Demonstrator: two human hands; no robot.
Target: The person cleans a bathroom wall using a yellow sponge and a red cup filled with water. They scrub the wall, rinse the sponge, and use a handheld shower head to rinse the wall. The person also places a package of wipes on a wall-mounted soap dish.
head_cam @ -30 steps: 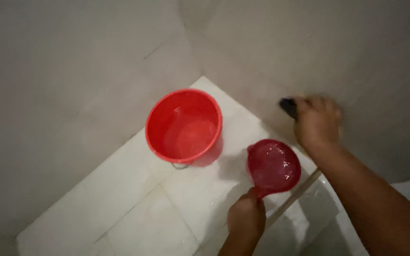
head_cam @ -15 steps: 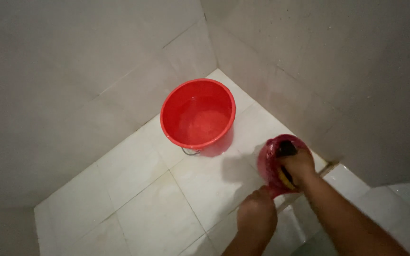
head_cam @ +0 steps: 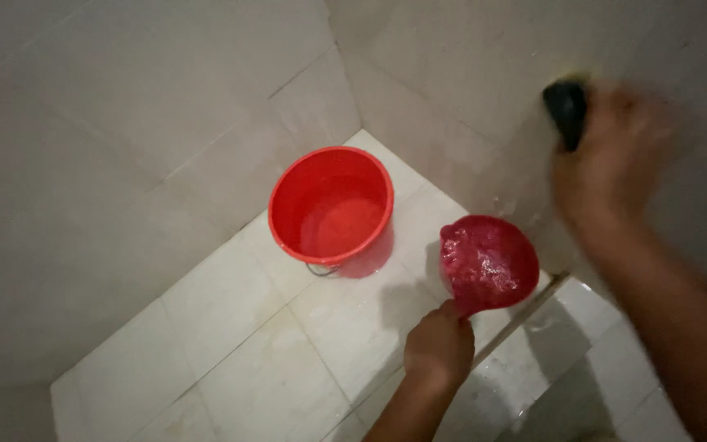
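My left hand (head_cam: 438, 346) grips the handle of a dark red dipper (head_cam: 488, 262) that holds foamy water, low over the floor. My right hand (head_cam: 611, 164) is raised and blurred, pressing a black scrubber (head_cam: 566, 110) against the tiled wall on the right. A red bucket (head_cam: 331, 209) with some water in it stands on the floor in the corner, left of the dipper.
White floor tiles (head_cam: 247, 344) are wet near my hands. Grey tiled walls (head_cam: 124, 123) meet in a corner behind the bucket. A low step edge (head_cam: 525, 315) runs diagonally under the dipper.
My right hand has lifted from the dipper up to the wall with the black scrubber. The left hand still holds the dipper in about the same place.
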